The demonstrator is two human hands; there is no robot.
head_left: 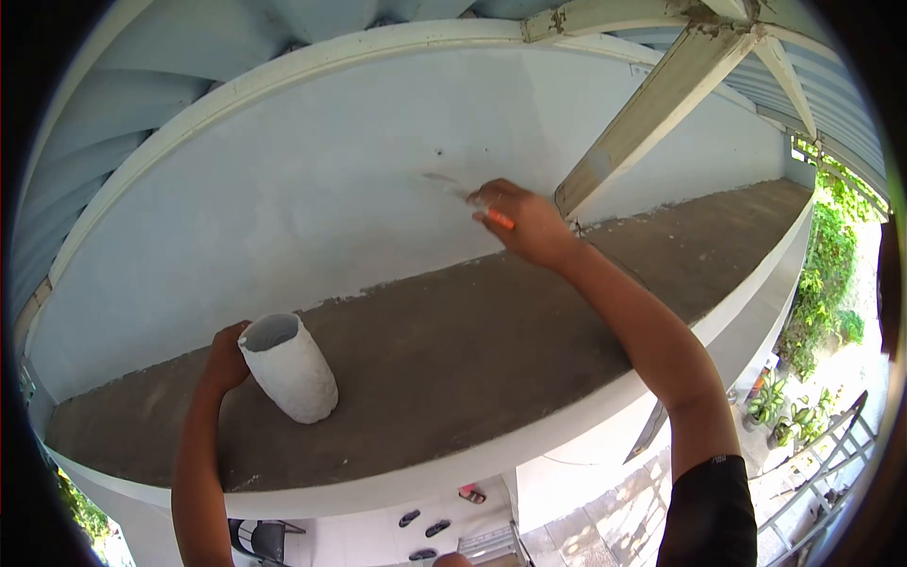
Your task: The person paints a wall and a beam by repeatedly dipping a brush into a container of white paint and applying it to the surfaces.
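Note:
My right hand (pixel 520 222) is raised close to the pale blue-white wall (pixel 312 180), closed around an orange-handled putty knife (pixel 501 219). Its thin, blurred blade points left toward the wall, just below two small dark holes. A white, crusted cylindrical container (pixel 293 373) stands slightly tilted on the brown-grey ledge (pixel 453 350). Its open top shows a grey inside. My left hand (pixel 227 357) grips this container at its upper left side, with most fingers hidden behind it.
A whitish beam (pixel 652 113) slants down to the ledge on the right, under a corrugated roof (pixel 198 66). The ledge's white front edge (pixel 397 477) drops off toward me. Far below are sandals (pixel 436 528), a dark chair (pixel 260 539), potted plants (pixel 784 416) and a metal ladder (pixel 831 482).

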